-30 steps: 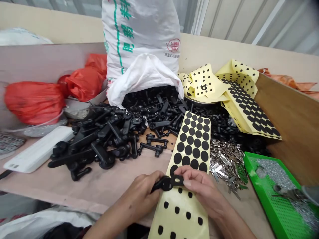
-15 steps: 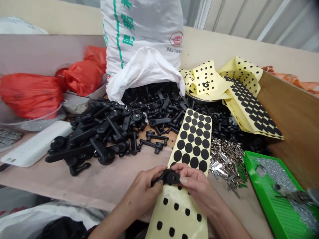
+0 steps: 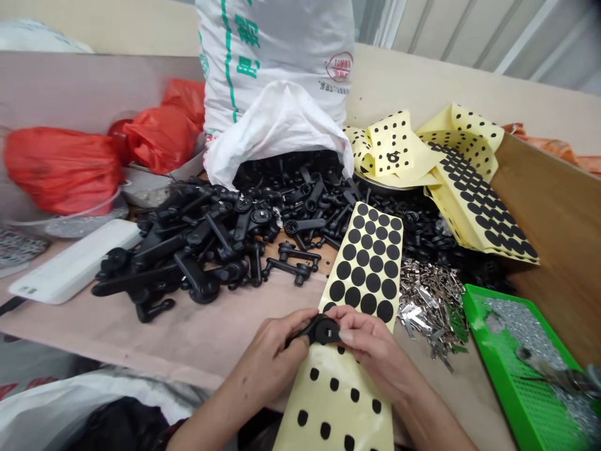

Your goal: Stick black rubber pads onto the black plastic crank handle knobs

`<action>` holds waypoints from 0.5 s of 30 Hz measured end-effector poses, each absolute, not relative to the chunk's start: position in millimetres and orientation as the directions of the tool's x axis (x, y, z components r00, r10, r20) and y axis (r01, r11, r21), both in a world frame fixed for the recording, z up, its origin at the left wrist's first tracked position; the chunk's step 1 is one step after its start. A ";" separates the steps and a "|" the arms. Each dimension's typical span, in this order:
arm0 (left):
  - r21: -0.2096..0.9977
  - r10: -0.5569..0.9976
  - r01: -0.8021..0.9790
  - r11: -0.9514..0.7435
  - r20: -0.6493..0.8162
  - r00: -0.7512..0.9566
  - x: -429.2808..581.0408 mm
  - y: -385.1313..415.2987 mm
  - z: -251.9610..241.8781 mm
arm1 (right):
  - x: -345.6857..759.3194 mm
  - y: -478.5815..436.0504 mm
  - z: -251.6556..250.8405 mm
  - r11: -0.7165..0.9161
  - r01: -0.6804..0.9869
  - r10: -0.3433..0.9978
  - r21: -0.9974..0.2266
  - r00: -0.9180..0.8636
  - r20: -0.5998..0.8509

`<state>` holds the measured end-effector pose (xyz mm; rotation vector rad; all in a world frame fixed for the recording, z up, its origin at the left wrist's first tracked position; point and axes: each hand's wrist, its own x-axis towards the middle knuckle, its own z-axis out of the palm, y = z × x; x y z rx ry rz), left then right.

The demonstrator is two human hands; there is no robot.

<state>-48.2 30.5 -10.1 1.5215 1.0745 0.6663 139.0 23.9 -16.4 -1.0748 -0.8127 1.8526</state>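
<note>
My left hand (image 3: 277, 347) is closed around the arm of a black crank handle (image 3: 307, 332), its round end turned up. A flat black round sticker (image 3: 327, 330) lies over that round end, with a small slot showing light metal at its middle. My right hand (image 3: 370, 341) pinches the sticker's right edge between thumb and fingers. Both hands are just above a long yellow sticker sheet (image 3: 375, 275). Black discs fill the sheet's far part; only small dark dots remain on the near part.
A pile of black crank handles (image 3: 201, 250) spills from a white sack (image 3: 282, 125). To the right lie metal clips (image 3: 432, 307), a green tray (image 3: 516, 376) of small metal bits and more sticker sheets (image 3: 483, 200). At left are red bags (image 3: 61, 166) and a white box (image 3: 75, 260).
The view has shifted slightly. My hands stay over the sheet with the crank handle, and the sticker now sits more squarely over its round end, metal showing through the slot.
</note>
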 end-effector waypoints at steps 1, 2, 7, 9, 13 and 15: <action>0.961 0.892 0.275 0.013 -0.135 0.431 -48.7 30.3 -10.4 | 139.1 24.2 -16.5 -0.453 -0.329 0.882 -0.829 -0.300 -0.363; 0.962 0.891 0.274 0.013 -0.135 0.432 -49.1 30.0 -10.9 | 139.2 24.6 -16.8 -0.454 -0.332 0.881 -0.826 -0.308 -0.360; 0.962 0.893 0.268 0.044 -0.158 0.421 -50.6 30.1 -14.2 | 139.4 25.7 -18.0 -0.470 -0.375 0.870 -0.799 -0.351 -0.347; 0.963 0.891 0.265 0.057 -0.169 0.422 -50.6 30.5 -14.5 | 139.4 25.7 -17.5 -0.470 -0.369 0.869 -0.802 -0.353 -0.347; 0.968 0.886 0.238 0.084 -0.181 0.426 -50.6 30.4 -13.4 | 139.5 25.7 -17.4 -0.471 -0.345 0.866 -0.812 -0.356 -0.351; 0.970 0.884 0.226 0.090 -0.183 0.430 -50.6 29.7 -12.4 | 139.7 26.0 -18.8 -0.470 -0.347 0.866 -0.812 -0.358 -0.349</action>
